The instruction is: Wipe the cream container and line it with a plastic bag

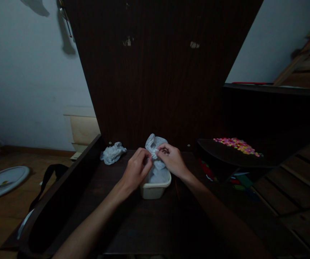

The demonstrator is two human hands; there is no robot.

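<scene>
A thin whitish plastic bag (158,172) sits in a small cream plastic tub (152,192) on the dark wooden desk. Its gathered upper part rises above the rim. From the left, my left hand (139,166) pinches the bag with thumb and fingers. On the other side, my right hand (173,158) is closed on the bag too, its fingertips close to those of the left. What lies inside the bag is hidden. Left of the tub, apart from both hands, lies a second crumpled plastic bag (113,153).
A dark wooden panel (155,82) stands behind the desk, and a raised side edge (71,187) runs along the left. Small pink and yellow pieces (237,145) cover part of a shelf at right. A round white lid-like object (6,181) is at far left.
</scene>
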